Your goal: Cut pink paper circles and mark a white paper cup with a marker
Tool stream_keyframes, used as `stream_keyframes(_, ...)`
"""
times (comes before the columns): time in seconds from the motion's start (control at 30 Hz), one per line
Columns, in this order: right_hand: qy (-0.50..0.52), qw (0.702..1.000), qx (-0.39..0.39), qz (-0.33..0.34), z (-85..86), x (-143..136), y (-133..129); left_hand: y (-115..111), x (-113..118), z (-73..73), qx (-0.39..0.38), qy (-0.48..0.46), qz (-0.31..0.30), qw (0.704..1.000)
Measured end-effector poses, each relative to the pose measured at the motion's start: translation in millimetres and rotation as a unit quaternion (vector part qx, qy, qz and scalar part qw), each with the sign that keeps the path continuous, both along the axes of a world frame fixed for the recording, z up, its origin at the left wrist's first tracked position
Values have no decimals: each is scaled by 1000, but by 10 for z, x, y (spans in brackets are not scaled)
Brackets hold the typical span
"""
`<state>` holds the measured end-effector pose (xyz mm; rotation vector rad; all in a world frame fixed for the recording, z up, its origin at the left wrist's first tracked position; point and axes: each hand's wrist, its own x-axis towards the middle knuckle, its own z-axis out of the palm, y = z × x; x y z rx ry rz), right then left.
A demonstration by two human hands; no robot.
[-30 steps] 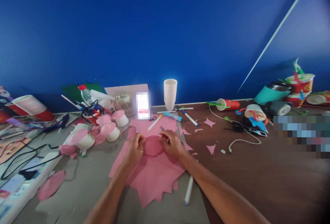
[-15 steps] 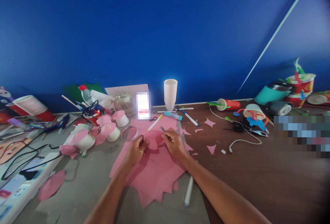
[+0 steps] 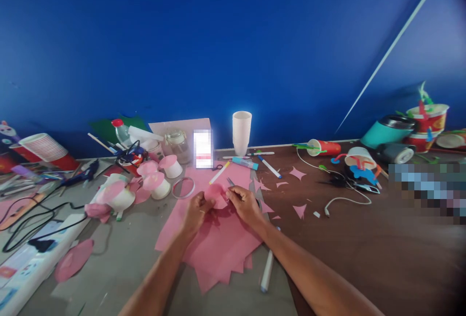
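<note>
Between my hands is a small rounded piece of pink paper [image 3: 215,194], lifted and slightly curled over a pile of pink sheets [image 3: 214,253]. My left hand [image 3: 198,210] is closed, its thumb and fingers pinching the paper's left edge. My right hand [image 3: 244,203] is closed too, with its fingertips at the paper's right edge. Scissors [image 3: 230,181] are tucked in this hand; their blade tips poke out past the fingers, and most of the handle is hidden. A clear tape ring [image 3: 183,188] lies just beyond my left hand.
White cups with pink paper discs [image 3: 156,185] stand at left, near a power strip [image 3: 31,270] and black cables. A stack of white cups [image 3: 241,131] stands by the wall, beside a lit phone [image 3: 203,148]. Markers [image 3: 267,267] and pink scraps [image 3: 299,210] lie at right.
The pink paper piece has been turned and tilted up between my hands, so more of its face shows. Both hands have shifted slightly, and the scissors stay in my right hand.
</note>
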<state>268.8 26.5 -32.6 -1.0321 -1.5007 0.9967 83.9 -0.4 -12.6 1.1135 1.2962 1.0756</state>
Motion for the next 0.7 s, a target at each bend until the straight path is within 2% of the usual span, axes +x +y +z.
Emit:
stream_keyframes(0.17,27,999,-43,20,23,-5,-1,10,-2,-87,32,33,37,998)
stream_keyframes(0.4,2,999,33,-21,6,27,29,18,-92,-30,31,55,30,998)
stream_keyframes(0.6,-41,996,62,42,42,31,-11,35,-230,-59,114,193,66,972)
stream_keyframes(0.7,-77,995,34,57,58,24,-36,43,-236,-53,106,185,55,975)
